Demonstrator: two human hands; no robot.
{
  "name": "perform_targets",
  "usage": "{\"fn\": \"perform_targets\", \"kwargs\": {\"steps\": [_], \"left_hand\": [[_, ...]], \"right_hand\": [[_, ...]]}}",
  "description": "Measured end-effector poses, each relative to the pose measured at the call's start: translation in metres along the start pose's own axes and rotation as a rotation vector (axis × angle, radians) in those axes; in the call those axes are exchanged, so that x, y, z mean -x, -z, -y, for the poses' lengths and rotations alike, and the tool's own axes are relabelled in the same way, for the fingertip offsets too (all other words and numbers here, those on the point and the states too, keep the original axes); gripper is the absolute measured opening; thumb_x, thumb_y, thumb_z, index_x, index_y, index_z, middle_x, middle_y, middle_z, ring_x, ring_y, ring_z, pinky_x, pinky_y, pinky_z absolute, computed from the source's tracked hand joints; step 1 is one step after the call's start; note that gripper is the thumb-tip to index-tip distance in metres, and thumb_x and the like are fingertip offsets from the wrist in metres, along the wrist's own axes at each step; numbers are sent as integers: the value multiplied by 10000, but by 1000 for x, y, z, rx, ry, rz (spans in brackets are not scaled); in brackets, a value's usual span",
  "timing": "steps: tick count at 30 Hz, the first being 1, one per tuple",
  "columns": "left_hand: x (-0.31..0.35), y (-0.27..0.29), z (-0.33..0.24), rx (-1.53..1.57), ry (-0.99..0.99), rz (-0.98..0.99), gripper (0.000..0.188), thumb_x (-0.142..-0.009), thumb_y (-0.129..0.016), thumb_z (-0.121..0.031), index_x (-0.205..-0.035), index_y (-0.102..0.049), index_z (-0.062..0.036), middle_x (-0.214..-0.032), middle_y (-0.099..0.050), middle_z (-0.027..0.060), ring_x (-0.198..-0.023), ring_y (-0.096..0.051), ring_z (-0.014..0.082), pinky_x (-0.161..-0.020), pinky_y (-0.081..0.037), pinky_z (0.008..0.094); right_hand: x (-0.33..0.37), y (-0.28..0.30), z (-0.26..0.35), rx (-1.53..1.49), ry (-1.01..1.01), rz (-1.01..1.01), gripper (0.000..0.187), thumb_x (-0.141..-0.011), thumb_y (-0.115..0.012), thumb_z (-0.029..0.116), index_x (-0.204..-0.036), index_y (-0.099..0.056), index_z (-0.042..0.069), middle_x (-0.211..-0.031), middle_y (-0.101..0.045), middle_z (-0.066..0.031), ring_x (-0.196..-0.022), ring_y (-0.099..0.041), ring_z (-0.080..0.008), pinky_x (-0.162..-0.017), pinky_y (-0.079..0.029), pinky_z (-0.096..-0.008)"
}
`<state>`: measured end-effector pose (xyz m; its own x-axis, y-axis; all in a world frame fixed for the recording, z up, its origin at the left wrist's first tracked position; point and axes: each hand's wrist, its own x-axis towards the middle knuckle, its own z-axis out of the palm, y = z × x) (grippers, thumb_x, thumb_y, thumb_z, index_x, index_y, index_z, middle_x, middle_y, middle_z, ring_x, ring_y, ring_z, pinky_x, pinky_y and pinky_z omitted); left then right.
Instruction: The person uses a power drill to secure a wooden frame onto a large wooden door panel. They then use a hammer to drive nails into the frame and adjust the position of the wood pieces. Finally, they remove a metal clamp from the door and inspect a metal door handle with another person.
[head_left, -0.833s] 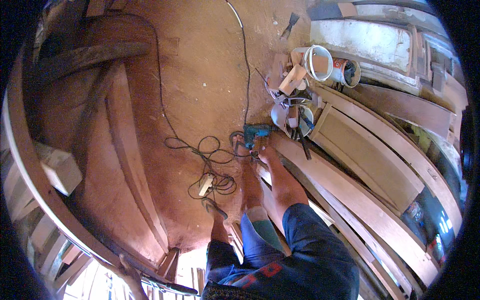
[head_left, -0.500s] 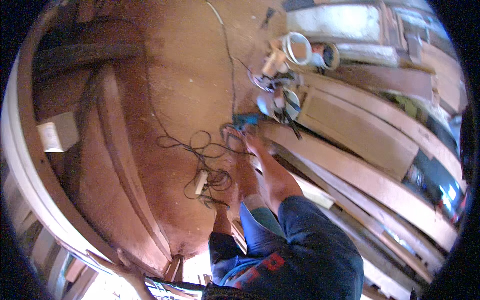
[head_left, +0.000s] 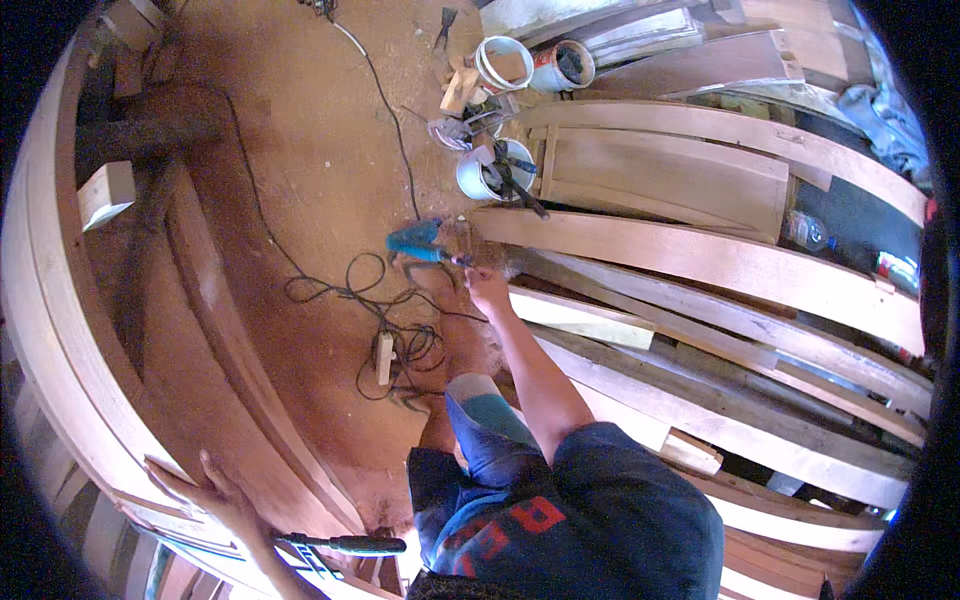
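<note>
My right hand (head_left: 487, 288) reaches down to the floor and is closed around the dark end of a blue hand tool (head_left: 415, 240). Its exact kind is hard to make out. The blue part points left, low over the dusty floor, beside the end of a long plank (head_left: 640, 245). My left hand (head_left: 215, 495) lies with spread fingers on the edge of a large curved wooden piece (head_left: 110, 400), holding nothing. Close to that forearm is a clamp with a black handle (head_left: 365, 545).
A tangled black cable (head_left: 365, 290) with a pale socket block (head_left: 384, 358) lies on the floor near my feet. Buckets (head_left: 505, 62) and a white pail of tools (head_left: 480, 175) stand beyond my right hand. Stacked boards (head_left: 700, 320) fill the right side.
The view has swung, so the scene sits further left and higher. The blue tool now shows more clearly to the left of my right hand. My left hand stays on the wood.
</note>
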<state>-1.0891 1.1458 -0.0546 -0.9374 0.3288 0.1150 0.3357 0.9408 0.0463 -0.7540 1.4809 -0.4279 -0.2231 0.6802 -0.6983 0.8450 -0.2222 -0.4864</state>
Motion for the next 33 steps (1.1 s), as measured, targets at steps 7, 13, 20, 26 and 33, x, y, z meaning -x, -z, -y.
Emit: {"fn": "perform_targets", "kwargs": {"steps": [7, 13, 20, 26, 33], "left_hand": [[-1, -4, 14, -118, -94, -73, 805, -1006, -577, -483, -1587, -260, -24, -1610, -278, 263, -1476, -300, 439, -1194, -288, 542], [0, -1, 10, -116, -100, -67, 820, -998, -589, -485, -1587, -252, -24, -1609, -284, 254, -1472, -304, 440, -1201, -290, 537], [1, 0, 2, -81, -50, -51, 806, -997, -612, -451, -1598, -245, -58, -1596, -312, 260, -1472, -314, 433, -1214, -282, 526], [0, 1, 2, -41, -69, -36, 808, -1001, -611, -433, -1593, -239, -28, -1609, -294, 253, -1485, -291, 430, -1227, -264, 527], [-1, -6, 12, -90, -76, -37, 764, -1025, -582, -399, -1598, -228, -38, -1614, -280, 256, -1496, -274, 423, -1230, -243, 532]], "right_hand": [[68, 61, 33, 167, -76, 285, 275, -958, -652, 333, -904, -751, 82, -773, -701, -136, -735, -656, -282, -713, -506, -420], [71, 84, -3, 374, -24, 327, 267, -936, -627, 276, -929, -740, 34, -793, -687, -206, -727, -633, -322, -726, -505, -444], [46, 98, -67, 689, -18, 80, 250, -943, -624, 274, -1027, -741, 70, -986, -724, -229, -968, -695, -407, -857, -551, -507], [29, 94, -114, 582, -22, -92, 243, -941, -628, 266, -981, -724, 46, -923, -718, -257, -932, -694, -428, -842, -551, -529], [33, 74, -100, 674, -343, -80, 453, -882, -671, 258, -1307, -621, 107, -1262, -639, -214, -1204, -603, -397, -992, -489, -589]]}}
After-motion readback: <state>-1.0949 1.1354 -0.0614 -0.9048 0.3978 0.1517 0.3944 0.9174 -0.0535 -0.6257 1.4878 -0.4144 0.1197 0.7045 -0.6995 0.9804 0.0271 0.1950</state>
